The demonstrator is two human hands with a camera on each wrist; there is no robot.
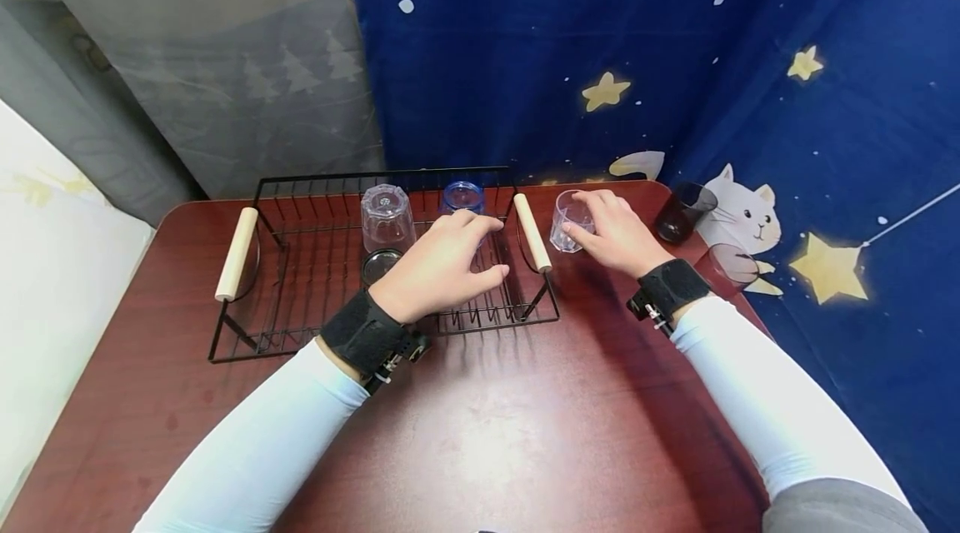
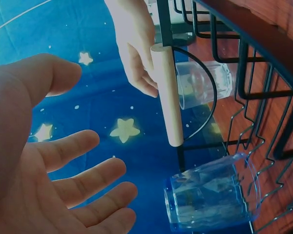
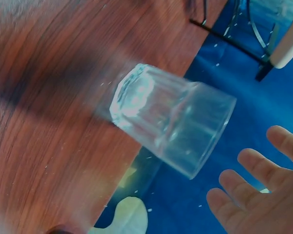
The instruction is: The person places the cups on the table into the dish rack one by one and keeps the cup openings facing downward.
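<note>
On the table to the right of the rack stands a clear faceted glass, mouth up. My right hand is over its right side in the head view; in the right wrist view the fingers are extended, with a gap between them and the glass. My left hand hovers over the black wire rack, fingers spread and holding nothing. Close by it in the rack is a blue glass, partly hidden by that hand in the head view. An upside-down clear glass and a dark glass also sit in the rack.
The rack has a wooden handle at its left end and another wooden handle at its right. Beyond my right wrist are a dark tumbler and a reddish glass near the table's right edge. A blue curtain hangs behind.
</note>
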